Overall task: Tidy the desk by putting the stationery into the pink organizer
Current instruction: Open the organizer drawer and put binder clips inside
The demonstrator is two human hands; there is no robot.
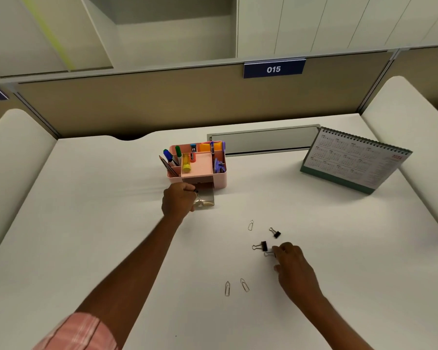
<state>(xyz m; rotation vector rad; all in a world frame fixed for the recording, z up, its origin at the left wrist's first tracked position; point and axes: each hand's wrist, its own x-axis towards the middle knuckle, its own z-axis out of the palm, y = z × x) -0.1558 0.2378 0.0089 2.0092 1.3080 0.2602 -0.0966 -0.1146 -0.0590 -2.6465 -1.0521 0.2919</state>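
Observation:
The pink organizer (219, 176) stands mid-desk, holding markers, a yellow glue stick and clips. Its clear drawer (206, 197) is pulled out toward me. My left hand (177, 202) is at the drawer's left side, fingers closed on a small black binder clip over it. My right hand (292, 263) rests on the desk at the lower right, its fingertips pinching a binder clip (269, 253). Two more black binder clips (261, 246) (275, 233) lie just beside it. Three metal paper clips lie loose on the desk: one paper clip (250, 225) is farther back, two paper clips (227, 288) (244, 284) are nearer me.
A green desk calendar (354, 160) stands at the right back. A grey cable tray lid (263, 141) lies behind the organizer. Tan partition panels wall the desk at the back, and white rounded dividers flank both sides.

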